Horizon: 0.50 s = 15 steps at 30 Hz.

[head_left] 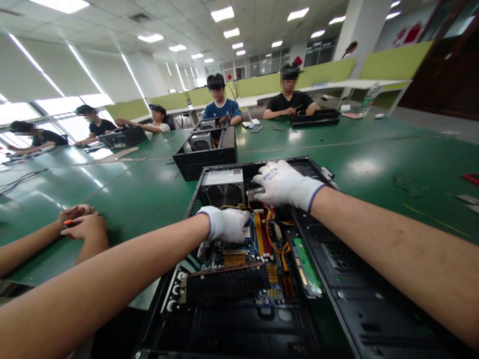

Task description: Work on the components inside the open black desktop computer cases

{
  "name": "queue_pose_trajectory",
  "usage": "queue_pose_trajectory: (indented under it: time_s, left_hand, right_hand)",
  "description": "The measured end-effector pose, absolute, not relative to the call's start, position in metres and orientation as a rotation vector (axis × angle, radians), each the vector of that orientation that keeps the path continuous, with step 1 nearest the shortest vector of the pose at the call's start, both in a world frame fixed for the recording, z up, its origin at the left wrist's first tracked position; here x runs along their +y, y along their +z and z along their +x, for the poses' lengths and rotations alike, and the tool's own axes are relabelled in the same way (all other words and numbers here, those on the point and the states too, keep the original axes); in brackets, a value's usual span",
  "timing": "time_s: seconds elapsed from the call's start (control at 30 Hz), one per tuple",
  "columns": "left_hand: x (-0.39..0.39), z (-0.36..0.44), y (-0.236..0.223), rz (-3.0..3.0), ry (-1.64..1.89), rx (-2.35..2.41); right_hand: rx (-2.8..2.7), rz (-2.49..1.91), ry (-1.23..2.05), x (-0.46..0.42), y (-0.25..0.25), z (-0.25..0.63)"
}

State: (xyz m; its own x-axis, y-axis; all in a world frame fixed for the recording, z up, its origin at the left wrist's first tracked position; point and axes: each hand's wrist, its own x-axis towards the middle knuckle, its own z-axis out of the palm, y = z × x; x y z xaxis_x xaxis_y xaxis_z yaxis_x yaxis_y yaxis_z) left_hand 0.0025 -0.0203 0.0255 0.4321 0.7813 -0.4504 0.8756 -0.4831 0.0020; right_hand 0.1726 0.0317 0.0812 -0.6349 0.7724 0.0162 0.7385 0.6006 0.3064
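Observation:
An open black computer case point(258, 319) lies on its side before me. My left hand point(231, 224), in a white glove, is closed low over the blue motherboard point(220, 254), beside the yellow and red memory slots point(262, 232). What its fingers grip, if anything, is hidden. My right hand point(279, 182), also gloved, is bent round the sleeved power supply cables point(256, 192) at the far side of the case. The power supply point(223, 187), with a black fan, sits left of it. Orange cables point(285, 248) run down beside a green circuit board point(307, 269).
Another open computer case point(207, 154) stands just beyond mine on the green table point(374, 154). At left, a person's bare hands point(82, 224) hold an orange-handled tool. Several people work across the table, one at a black panel point(314, 118). Cables point(22, 182) lie far left.

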Motion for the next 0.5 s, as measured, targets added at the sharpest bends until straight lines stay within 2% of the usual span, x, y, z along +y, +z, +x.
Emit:
queue_pose_trajectory:
  time_s: [0.2,0.5]
  left_hand:
    - [-0.004,0.000,0.001,2.451,-0.652,1.482]
    - [-0.004,0.007,0.004,2.454,-0.737,1.543]
  right_hand:
    - [2.704,1.261,0.424,0.030,0.080,0.172]
    - [2.747,1.283,0.395,0.031,0.083,0.174]
